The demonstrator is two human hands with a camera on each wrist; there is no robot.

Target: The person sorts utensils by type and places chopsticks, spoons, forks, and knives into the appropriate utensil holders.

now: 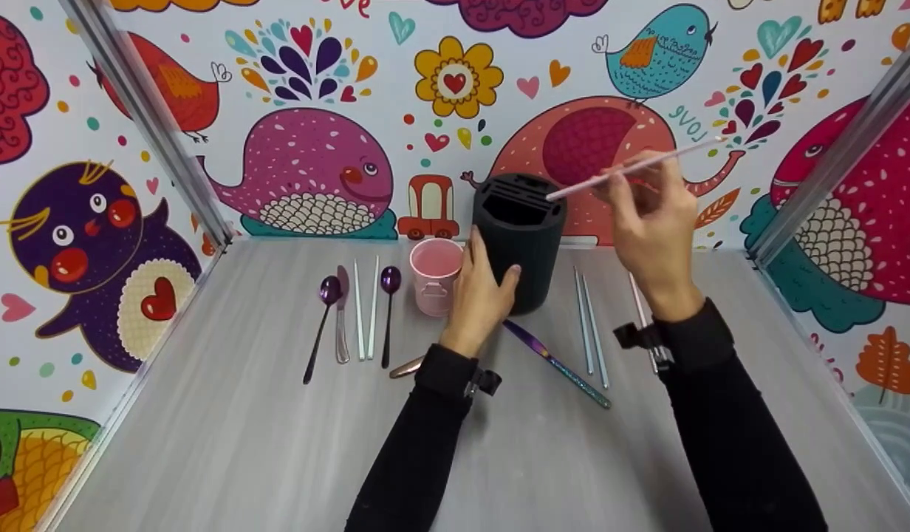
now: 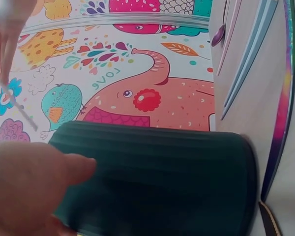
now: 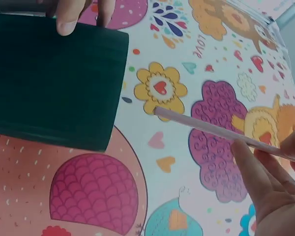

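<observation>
My left hand (image 1: 483,295) grips the side of a dark green, ribbed utensil holder (image 1: 532,255), which stands upright with its slotted top facing up. The thumb lies on the near side; some fingers are hidden from the head view. My right hand (image 1: 656,225) is raised to the right of the holder and pinches a pink chopstick (image 1: 584,185) between thumb and fingers. The chopstick slants down to the left, its lower end close to the holder's top right rim. In the right wrist view the chopstick's tip (image 3: 160,112) is apart from the holder (image 3: 49,83).
Left of the holder stands a pink cup (image 1: 434,284), with two purple spoons, a knife (image 1: 342,318) and pale chopsticks (image 1: 371,318) further left. A rainbow knife (image 1: 562,364), blue chopsticks (image 1: 594,332) and another pink stick (image 1: 634,290) lie right. Printed panels enclose the table.
</observation>
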